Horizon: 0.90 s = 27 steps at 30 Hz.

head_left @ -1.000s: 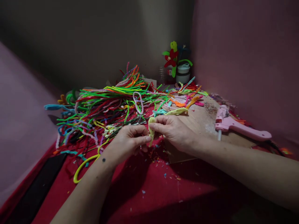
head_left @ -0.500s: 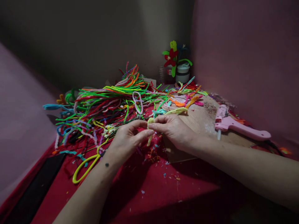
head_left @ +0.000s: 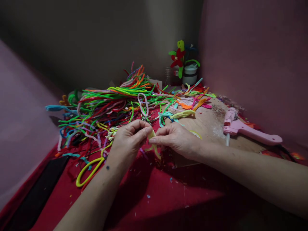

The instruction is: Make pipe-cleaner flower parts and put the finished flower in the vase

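Between my two hands is a pale yellow pipe cleaner [head_left: 155, 150], folded, with its loose ends hanging below the fingers. My left hand [head_left: 131, 138] pinches its upper end between thumb and index finger. From the other side, my right hand [head_left: 174, 139] is closed on its middle with thumb and forefinger. Fingertips cover part of the piece. Just behind the hands, a yellow looped pipe cleaner [head_left: 183, 114] lies on a brown board [head_left: 204, 123].
A big heap of coloured pipe cleaners [head_left: 108, 99] spreads at the back left. A pink glue gun [head_left: 250, 130] rests on the board's right. Yellow-handled scissors [head_left: 90, 171] lie near my left forearm. Behind stand a red flower [head_left: 177, 58] and a lidded cup [head_left: 190, 75]. Scraps dot the red cloth [head_left: 168, 202].
The yellow pipe cleaner has turned in my fingers, and its ends now hang lower and apart. My left hand has tilted up a little; a yellow-rimmed round thing shows behind my right hand.
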Available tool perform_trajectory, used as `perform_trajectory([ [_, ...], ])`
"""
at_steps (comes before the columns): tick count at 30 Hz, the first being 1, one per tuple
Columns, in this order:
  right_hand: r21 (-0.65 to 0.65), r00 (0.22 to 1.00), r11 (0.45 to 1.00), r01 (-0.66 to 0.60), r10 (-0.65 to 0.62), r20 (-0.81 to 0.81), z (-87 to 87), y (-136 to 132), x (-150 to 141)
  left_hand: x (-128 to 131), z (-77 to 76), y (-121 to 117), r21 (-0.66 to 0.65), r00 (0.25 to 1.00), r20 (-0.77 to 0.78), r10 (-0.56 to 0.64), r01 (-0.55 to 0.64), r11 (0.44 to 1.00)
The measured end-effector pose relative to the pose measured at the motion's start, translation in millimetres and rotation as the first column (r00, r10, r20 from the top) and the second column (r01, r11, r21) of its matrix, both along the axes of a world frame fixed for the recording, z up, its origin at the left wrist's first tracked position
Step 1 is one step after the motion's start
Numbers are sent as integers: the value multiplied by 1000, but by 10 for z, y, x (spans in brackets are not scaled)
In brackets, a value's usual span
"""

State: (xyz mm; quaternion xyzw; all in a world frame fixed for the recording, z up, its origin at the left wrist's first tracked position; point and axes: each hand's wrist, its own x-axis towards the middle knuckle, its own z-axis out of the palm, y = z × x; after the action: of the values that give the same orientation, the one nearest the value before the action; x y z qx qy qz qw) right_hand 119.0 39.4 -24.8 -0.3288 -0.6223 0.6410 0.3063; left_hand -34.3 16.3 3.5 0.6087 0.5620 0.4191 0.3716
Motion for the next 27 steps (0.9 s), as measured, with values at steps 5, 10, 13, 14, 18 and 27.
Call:
perform_trajectory([
  [5,-32,998,999,36,-37,-48,-101,9,-33,47,-21,-46,373,898,-382,218,-66,925],
  [10,-88,998,996,17,-22,-53,-33,-10,-31,-19,28,1,50,986,-166,-23,32,998],
  [13,-124,998,992,-7,-1,-61,2,-16,-19,-82,65,35,-27,982,-93,-166,164,986],
  [14,-133,998,991,-13,4,-65,0,-16,-17,-97,71,39,-12,975,-132,-180,180,984],
  [18,-134,997,990,-30,20,-78,-36,-14,-20,-112,64,21,196,893,-440,-94,198,960],
  [27,-121,993,992,37,-50,-106,-17,1,-25,-53,21,42,-62,988,-53,-146,142,988],
])
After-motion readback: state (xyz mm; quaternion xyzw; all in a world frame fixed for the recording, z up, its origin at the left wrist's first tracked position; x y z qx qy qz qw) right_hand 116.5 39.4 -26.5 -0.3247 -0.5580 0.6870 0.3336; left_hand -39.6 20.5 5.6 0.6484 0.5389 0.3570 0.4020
